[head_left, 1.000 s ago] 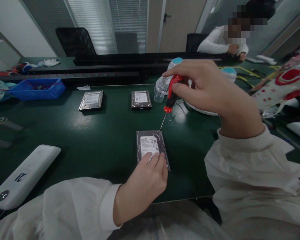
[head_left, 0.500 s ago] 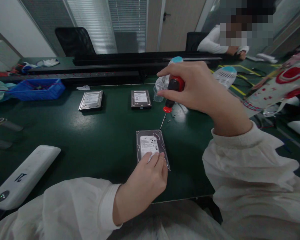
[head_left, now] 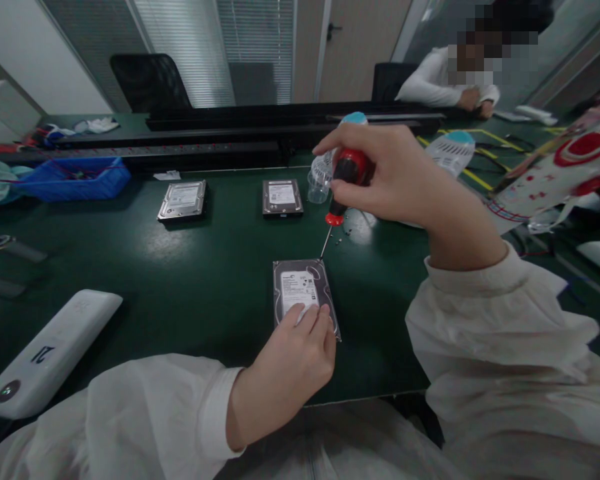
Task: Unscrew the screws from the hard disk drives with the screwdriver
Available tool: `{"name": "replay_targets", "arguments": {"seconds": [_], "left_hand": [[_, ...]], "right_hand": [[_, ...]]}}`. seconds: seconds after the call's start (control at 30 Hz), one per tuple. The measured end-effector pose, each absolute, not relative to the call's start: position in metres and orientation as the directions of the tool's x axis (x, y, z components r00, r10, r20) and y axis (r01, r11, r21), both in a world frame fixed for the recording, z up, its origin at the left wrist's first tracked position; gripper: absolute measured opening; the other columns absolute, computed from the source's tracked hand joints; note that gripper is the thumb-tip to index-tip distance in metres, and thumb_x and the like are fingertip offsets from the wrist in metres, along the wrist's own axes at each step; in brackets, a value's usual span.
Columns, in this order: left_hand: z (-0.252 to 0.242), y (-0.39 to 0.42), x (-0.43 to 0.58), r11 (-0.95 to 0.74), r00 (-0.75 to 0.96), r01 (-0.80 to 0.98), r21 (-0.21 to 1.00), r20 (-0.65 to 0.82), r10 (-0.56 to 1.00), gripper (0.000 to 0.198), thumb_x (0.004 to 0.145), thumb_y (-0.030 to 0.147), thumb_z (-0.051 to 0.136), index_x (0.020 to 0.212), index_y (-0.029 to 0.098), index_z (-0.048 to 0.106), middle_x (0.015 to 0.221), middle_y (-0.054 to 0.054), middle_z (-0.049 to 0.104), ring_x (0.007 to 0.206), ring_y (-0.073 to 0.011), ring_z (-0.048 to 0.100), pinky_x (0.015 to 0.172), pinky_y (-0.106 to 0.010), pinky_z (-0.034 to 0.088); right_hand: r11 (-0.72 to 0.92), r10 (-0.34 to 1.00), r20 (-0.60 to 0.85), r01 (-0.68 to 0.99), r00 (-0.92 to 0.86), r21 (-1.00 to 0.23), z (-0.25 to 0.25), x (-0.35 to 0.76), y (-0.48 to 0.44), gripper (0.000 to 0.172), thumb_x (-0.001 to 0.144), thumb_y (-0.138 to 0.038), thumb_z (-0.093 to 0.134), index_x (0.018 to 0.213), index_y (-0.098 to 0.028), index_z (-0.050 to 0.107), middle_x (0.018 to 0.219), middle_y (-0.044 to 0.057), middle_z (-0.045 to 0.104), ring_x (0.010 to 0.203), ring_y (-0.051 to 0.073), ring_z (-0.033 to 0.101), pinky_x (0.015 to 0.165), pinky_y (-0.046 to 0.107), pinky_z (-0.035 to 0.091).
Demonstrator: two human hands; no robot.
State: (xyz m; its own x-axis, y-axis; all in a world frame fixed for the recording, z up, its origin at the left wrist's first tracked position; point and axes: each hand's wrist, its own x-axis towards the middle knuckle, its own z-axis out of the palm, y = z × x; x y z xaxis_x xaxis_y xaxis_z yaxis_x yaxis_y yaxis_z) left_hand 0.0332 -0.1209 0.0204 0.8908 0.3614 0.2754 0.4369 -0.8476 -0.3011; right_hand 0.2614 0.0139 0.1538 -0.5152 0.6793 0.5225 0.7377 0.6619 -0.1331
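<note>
A hard drive [head_left: 300, 283] with a white label lies flat on the green table in front of me. My left hand [head_left: 295, 360] rests on its near half, holding it down with the fingers bent over the label and right side. Above the far right corner, my right hand [head_left: 380, 167] grips a red-and-black screwdriver [head_left: 336, 207] by the handle, thumb and index finger apart around it. The slightly slanted shaft has its tip at the drive's corner; whether it sits in a screw is too small to tell. Several tiny screws [head_left: 339, 240] lie just beyond that corner.
Two more hard drives, one in the middle [head_left: 282, 198] and one further left [head_left: 183, 201], lie behind. A clear plastic cup [head_left: 318, 189] stands by my right hand. A blue basket [head_left: 75, 179], a white device [head_left: 55, 353] and a patterned bottle [head_left: 555, 167] are around. A person [head_left: 430, 83] sits opposite.
The fingers of my right hand have shifted slightly around the screwdriver handle, while its tip stays at the drive's corner. My left hand and the drive have hardly moved.
</note>
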Motion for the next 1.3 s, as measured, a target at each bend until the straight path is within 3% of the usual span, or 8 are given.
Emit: {"name": "replay_targets", "arguments": {"seconds": [0.2,0.37,0.5,0.63,0.83,1.07,1.23,1.3], "left_hand": [[0.022,-0.121,0.032,-0.845,0.895,0.434,-0.311,0.254,0.366,0.032,0.106,0.014,0.064,0.133,0.006,0.078,0.138,-0.019,0.08,0.124,-0.0278,0.075,0.106,-0.043,0.058],[0.02,-0.12,0.032,-0.848,0.885,0.442,-0.292,0.299,0.358,0.032,0.106,0.011,0.06,0.131,0.006,0.08,0.135,-0.017,0.081,0.122,-0.028,0.077,0.104,-0.042,0.059],[0.02,-0.119,0.034,-0.851,0.888,0.434,-0.295,0.3,0.349,0.032,0.106,0.012,0.059,0.129,0.006,0.081,0.132,-0.018,0.082,0.117,-0.0283,0.078,0.1,-0.042,0.06],[0.021,-0.117,0.035,-0.853,0.893,0.43,-0.295,0.276,0.354,0.032,0.108,0.014,0.059,0.129,0.006,0.081,0.132,-0.018,0.082,0.115,-0.0273,0.078,0.099,-0.041,0.061],[0.021,-0.12,0.034,-0.845,0.887,0.442,-0.302,0.29,0.36,0.032,0.109,0.015,0.057,0.129,0.007,0.081,0.134,-0.018,0.082,0.118,-0.0265,0.077,0.102,-0.041,0.059],[0.02,-0.121,0.035,-0.835,0.874,0.46,-0.302,0.32,0.366,0.031,0.11,0.017,0.058,0.126,0.006,0.082,0.133,-0.017,0.082,0.119,-0.027,0.077,0.103,-0.041,0.058],[0.018,-0.122,0.036,-0.831,0.869,0.464,-0.308,0.341,0.358,0.029,0.109,0.016,0.06,0.124,0.007,0.083,0.13,-0.018,0.083,0.116,-0.0274,0.077,0.101,-0.04,0.057],[0.016,-0.123,0.037,-0.826,0.861,0.474,-0.304,0.357,0.362,0.028,0.108,0.015,0.062,0.124,0.006,0.082,0.129,-0.017,0.083,0.115,-0.0274,0.077,0.1,-0.04,0.057]], "right_hand": [[0.632,0.682,0.582,0.758,-0.443,-0.163,0.156,0.266,0.006,0.033,0.081,-0.025,0.066,0.113,-0.031,0.071,0.099,0.003,0.074,0.079,0.024,0.063,0.079,0.044,0.054],[0.552,0.673,0.659,0.821,-0.337,-0.144,0.167,0.277,-0.021,0.018,0.092,-0.03,0.065,0.108,-0.029,0.071,0.101,0.008,0.072,0.081,0.026,0.063,0.078,0.047,0.052],[0.532,0.608,0.682,0.846,-0.407,0.03,0.151,0.287,-0.062,0.01,0.099,-0.035,0.071,0.106,-0.029,0.066,0.104,0.01,0.073,0.099,0.032,0.071,0.085,0.05,0.057],[0.548,0.581,0.655,0.827,-0.484,0.125,0.101,0.287,-0.114,0.011,0.102,-0.017,0.07,0.106,-0.02,0.061,0.112,0.011,0.067,0.097,0.02,0.07,0.077,0.031,0.06],[0.538,0.615,0.542,0.808,-0.572,0.242,0.032,0.274,-0.162,0.011,0.105,-0.009,0.058,0.096,-0.015,0.06,0.102,0.012,0.066,0.086,0.02,0.066,0.073,0.029,0.06],[0.618,0.714,0.346,0.78,-0.608,0.095,0.032,0.274,-0.164,0.039,0.111,-0.05,0.048,0.105,-0.017,0.068,0.111,0.016,0.073,0.096,0.03,0.069,0.076,0.041,0.059],[0.604,0.764,0.227,0.793,-0.604,0.077,0.067,0.266,-0.123,0.018,0.107,-0.023,0.057,0.101,-0.016,0.072,0.098,0.01,0.075,0.091,0.027,0.067,0.08,0.039,0.052],[0.511,0.858,0.015,0.857,-0.513,0.067,0.08,0.257,-0.094,0.02,0.107,-0.02,0.056,0.105,-0.013,0.074,0.104,0.012,0.077,0.099,0.028,0.068,0.086,0.039,0.052]]}}
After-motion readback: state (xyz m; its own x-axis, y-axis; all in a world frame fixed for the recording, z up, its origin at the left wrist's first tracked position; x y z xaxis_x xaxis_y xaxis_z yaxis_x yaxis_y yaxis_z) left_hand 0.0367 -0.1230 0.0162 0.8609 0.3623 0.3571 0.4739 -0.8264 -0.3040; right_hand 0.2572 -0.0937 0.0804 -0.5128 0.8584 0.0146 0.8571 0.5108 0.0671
